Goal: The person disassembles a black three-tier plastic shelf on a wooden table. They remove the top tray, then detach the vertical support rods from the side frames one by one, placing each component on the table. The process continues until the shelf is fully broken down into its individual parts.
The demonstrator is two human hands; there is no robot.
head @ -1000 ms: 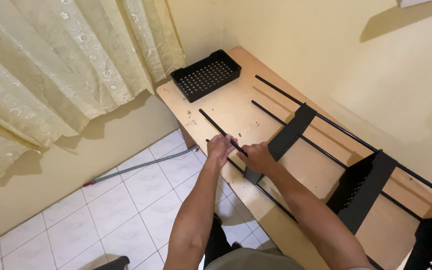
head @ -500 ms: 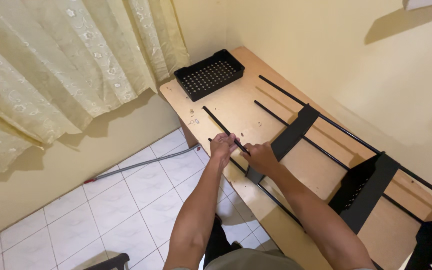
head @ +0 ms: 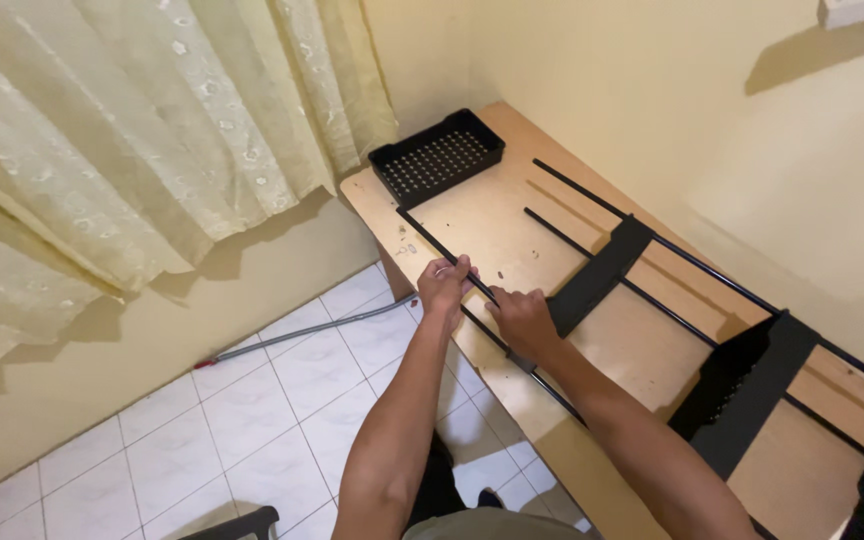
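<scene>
The thin black rod (head: 430, 243) lay slantwise near the front edge of the tabletop (head: 512, 225), its far end reaching close to the perforated black tray (head: 439, 156). The left hand (head: 445, 283) was clenched around the rod's near part, and the right hand (head: 522, 322) pressed down just beside it, where the rod met the flat black crosspiece (head: 597, 275); whether that grip was closed on the rod or only bearing on the joint could not be told. Compared with a second earlier, the rod's far tip had moved nearer the tray and the left hand had shifted slightly along it, which suggested the rod was being slid or worked through the crosspiece, with the joint not yet settled.

Two more rods (head: 652, 238) ran parallel across the pale wooden tabletop, carrying a second, perforated black panel (head: 742, 390) further right. Tiny specks, perhaps screws, lay near the tray. Beyond were a yellow wall (head: 652, 90), a patterned cream curtain (head: 132, 140), white floor tiles (head: 252, 420) and a grey pole (head: 302, 335) lying on them.
</scene>
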